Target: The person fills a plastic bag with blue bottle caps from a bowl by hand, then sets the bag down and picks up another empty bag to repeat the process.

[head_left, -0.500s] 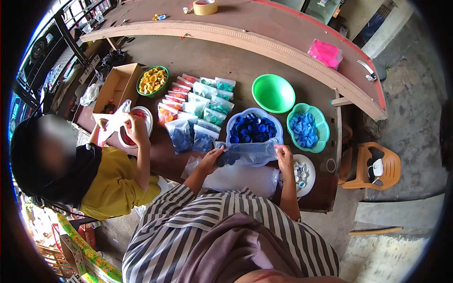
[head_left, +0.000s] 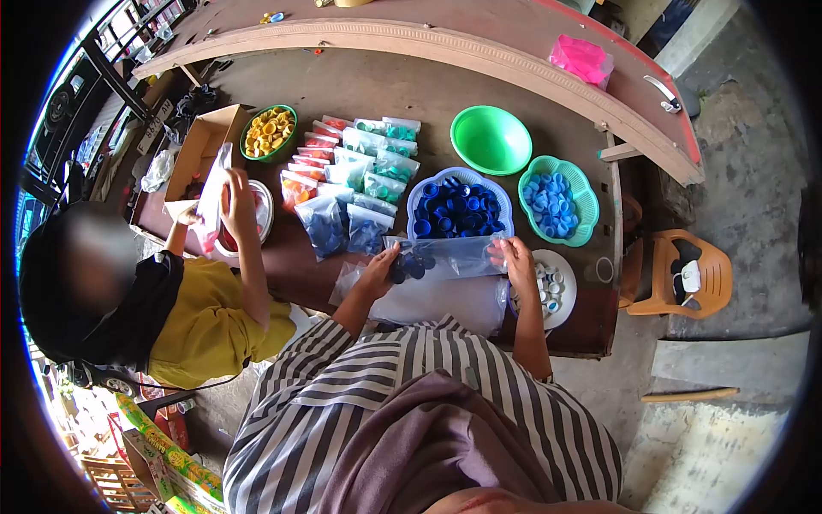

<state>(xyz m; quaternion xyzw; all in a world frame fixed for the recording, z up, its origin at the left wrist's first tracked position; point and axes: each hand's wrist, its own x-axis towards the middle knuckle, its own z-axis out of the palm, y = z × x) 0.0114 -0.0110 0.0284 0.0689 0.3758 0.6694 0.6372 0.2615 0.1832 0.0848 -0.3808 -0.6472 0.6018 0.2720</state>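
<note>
A clear plastic bag [head_left: 454, 258] with dark blue caps at its left end is stretched sideways between my two hands. My left hand [head_left: 377, 272] pinches the end by the caps, and my right hand [head_left: 514, 261] grips the other end. Just beyond the bag stands a lavender basket [head_left: 413, 206] of dark blue caps [head_left: 458, 210]. Flat empty bags [head_left: 445, 301] lie beneath, nearer my body. A white plate [head_left: 565, 300] with white and blue caps is beside my right hand. Filled bags of blue caps [head_left: 322, 227] lie beyond my left hand.
Rows of filled bags [head_left: 347, 163], an empty green bowl [head_left: 491, 141], a teal basket [head_left: 591, 206] of light blue caps and a green bowl of yellow caps [head_left: 269, 133] stand farther back. At left a co-worker [head_left: 205, 317] holds a bag over a bowl. An orange chair [head_left: 711, 265] is at right.
The view has tilted, so the table items appear higher. The bag between my hands lies flatter, showing the dark caps at its left end more clearly. The co-worker's hands have shifted slightly.
</note>
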